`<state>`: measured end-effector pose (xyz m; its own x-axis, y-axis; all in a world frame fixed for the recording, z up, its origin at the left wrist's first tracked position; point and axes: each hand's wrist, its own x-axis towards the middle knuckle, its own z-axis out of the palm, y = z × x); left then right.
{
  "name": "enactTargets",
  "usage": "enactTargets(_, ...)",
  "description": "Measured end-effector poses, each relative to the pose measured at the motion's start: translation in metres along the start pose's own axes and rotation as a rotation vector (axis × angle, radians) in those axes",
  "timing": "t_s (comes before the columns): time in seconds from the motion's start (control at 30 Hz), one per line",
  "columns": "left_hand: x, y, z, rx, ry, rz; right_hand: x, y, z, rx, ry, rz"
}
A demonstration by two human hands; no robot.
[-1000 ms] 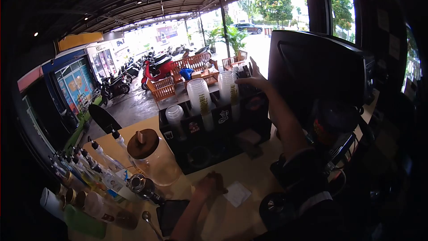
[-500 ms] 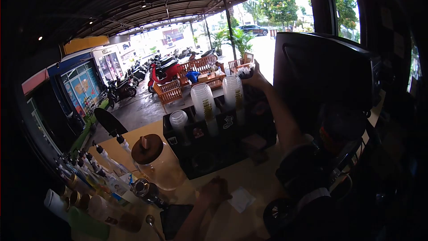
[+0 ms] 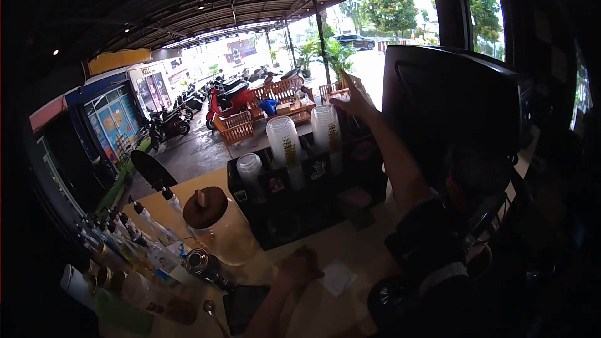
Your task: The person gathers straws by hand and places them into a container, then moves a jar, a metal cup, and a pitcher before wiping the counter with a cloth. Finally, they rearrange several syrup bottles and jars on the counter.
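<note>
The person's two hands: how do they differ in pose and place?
The left hand lies low on the counter, while the right hand is raised at arm's length, just above a tall cup stack. The left hand is curled into a fist. The right hand has at least one finger pointing up, and it is unclear whether it grips anything. Both hands are bare.

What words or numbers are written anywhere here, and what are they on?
No text here can be read.
Yellow print on the cup stacks: too small to read.
Stickers on the black cup holder: blurred.
Shop sign at far left: blurred.
Hanging poster in the distance: blurred.
Syrup bottle labels: too small.
</note>
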<state>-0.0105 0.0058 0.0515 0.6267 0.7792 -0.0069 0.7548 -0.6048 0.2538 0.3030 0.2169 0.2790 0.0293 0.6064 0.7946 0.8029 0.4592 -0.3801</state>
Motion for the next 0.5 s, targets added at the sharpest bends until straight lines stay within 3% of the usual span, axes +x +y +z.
enactTargets(0.07,-0.002,-0.003,0.004,0.027,0.037,0.024,0.009,-0.011,-0.004,-0.264,-0.106,-0.111)
enactTargets(0.1,-0.002,-0.004,0.006,0.054,0.072,0.049,0.018,0.010,0.012,-0.342,-0.055,-0.271)
enactTargets(0.13,-0.001,-0.006,0.006,0.053,0.074,0.046,0.029,0.025,0.023,-0.340,-0.056,-0.274)
enactTargets(0.2,0.000,-0.007,0.008,0.059,0.016,0.042,0.044,0.040,0.039,-0.609,-0.602,-0.053)
enactTargets(0.23,-0.001,-0.006,0.007,0.055,0.016,0.037,0.033,0.015,0.021,-0.418,-0.650,0.079)
enactTargets(0.27,-0.002,-0.004,0.005,0.062,0.019,0.027,0.021,0.004,0.017,-0.415,-0.655,0.075)
enactTargets(0.33,-0.002,-0.003,0.004,0.067,0.024,0.013,0.007,-0.001,0.018,-0.398,-0.224,-0.102)
enactTargets(0.37,-0.002,-0.003,0.004,0.059,0.021,0.020,0.010,0.010,0.028,-0.370,-0.112,-0.133)
enactTargets(0.4,-0.001,-0.004,0.004,0.052,0.020,0.029,0.013,0.013,0.029,-0.369,-0.114,-0.134)
enactTargets(0.47,0.000,-0.004,0.004,0.040,0.005,0.022,0.018,0.019,0.029,-0.432,-0.455,-0.003)
enactTargets(0.5,0.000,-0.004,0.004,0.029,-0.010,0.016,0.020,0.017,0.027,-0.452,-0.516,0.022)
